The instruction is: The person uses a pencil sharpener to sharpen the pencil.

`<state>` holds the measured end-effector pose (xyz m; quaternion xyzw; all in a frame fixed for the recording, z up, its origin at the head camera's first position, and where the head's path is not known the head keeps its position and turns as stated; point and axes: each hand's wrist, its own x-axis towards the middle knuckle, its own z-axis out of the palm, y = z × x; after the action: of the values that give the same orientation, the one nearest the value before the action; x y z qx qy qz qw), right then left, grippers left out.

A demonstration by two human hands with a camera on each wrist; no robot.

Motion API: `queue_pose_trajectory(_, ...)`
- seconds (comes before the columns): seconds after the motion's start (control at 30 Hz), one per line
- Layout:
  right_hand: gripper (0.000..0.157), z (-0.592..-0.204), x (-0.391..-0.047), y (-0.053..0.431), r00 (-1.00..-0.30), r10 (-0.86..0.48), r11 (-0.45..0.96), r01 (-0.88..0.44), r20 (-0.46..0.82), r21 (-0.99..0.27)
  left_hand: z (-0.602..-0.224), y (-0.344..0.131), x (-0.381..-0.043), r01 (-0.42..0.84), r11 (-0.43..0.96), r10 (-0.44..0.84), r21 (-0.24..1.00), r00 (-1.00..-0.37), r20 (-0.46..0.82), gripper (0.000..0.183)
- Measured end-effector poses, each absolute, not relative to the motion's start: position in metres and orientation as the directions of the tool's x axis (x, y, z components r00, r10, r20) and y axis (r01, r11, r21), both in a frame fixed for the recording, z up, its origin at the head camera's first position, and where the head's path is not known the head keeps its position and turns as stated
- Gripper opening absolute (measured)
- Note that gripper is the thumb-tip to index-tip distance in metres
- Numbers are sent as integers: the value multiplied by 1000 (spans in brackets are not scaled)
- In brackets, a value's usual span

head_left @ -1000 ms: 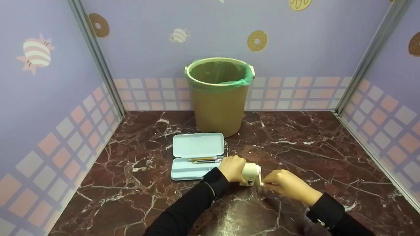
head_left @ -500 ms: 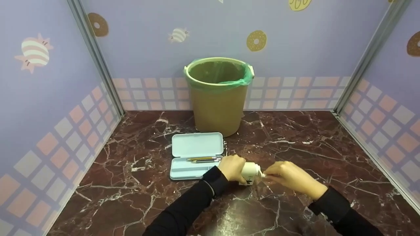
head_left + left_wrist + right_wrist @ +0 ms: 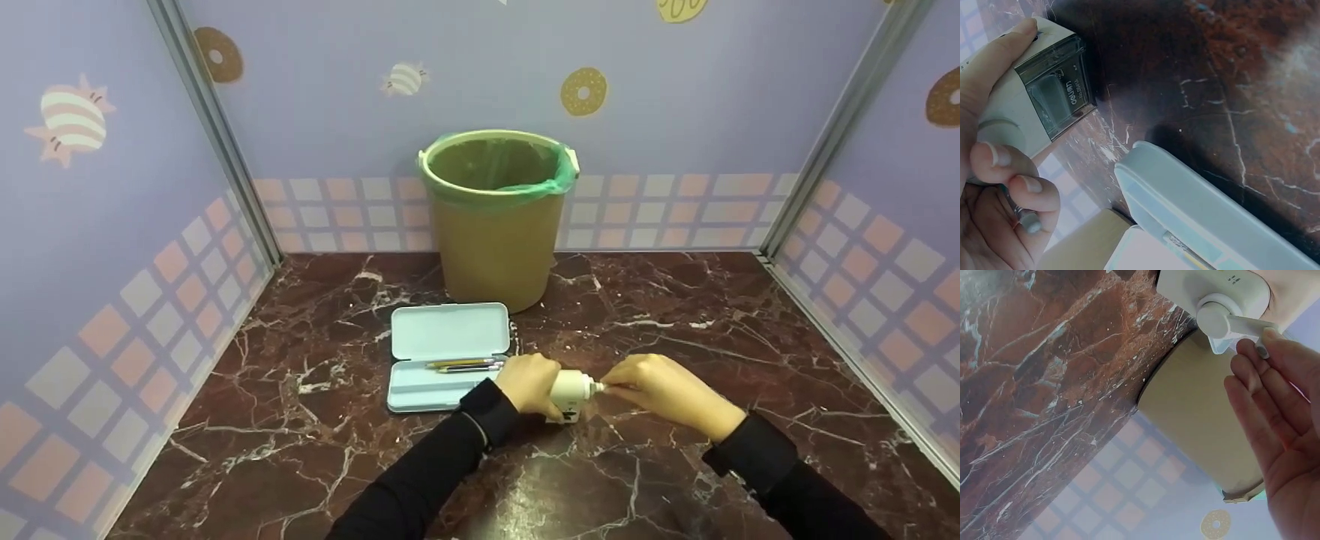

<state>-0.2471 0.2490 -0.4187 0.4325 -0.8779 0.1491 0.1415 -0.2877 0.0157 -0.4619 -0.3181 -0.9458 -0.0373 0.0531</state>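
Note:
A white hand-crank pencil sharpener point(image 3: 568, 390) rests on the marble table. My left hand point(image 3: 529, 384) grips its body from the left, thumb on the near side. In the left wrist view the sharpener shows a dark see-through shavings drawer point(image 3: 1061, 93). A pencil end with a metal band and eraser point(image 3: 1028, 220) sticks out between the curled left fingers; the rest of that pencil is hidden. On the sharpener's right side my right hand point(image 3: 660, 394) pinches the knob of the crank handle point(image 3: 1249, 326) between thumb and fingers.
Just left of the sharpener lies an opened light-blue pencil case point(image 3: 450, 332) with several pencils point(image 3: 465, 365) in it. Behind it stands a tall tan bin point(image 3: 499, 247) with a green liner. Patterned walls point(image 3: 322, 112) enclose the table at the back and sides.
My right hand has moved upward in the head view, turning the crank from pointing down to about level with the hub. The left hand and sharpener stay in place.

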Motion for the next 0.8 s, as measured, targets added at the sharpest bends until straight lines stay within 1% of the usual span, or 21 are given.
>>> queue_pose_trajectory(0.23, 10, -416, -251, 248, -608, -705, 610, -782, 365, -126, -462, 15, -289, 610, 792, 603, 34, -789, 120, 51)
queue_pose_trajectory(0.5, 8, -414, -256, 245, -619, -685, 635, -766, 384, -101, -464, 13, -292, 627, 778, 619, 38, -776, 121, 51)
queue_pose_trajectory(0.7, 10, -415, -263, 243, -663, -653, 675, -729, 366, -116, -462, 13, -291, 634, 773, 629, 22, -770, 111, 51)
queue_pose_trajectory(0.8, 11, -417, -268, 242, -682, -633, 699, -707, 366, -108, -461, 14, -290, 640, 768, 634, 34, -766, 103, 50)
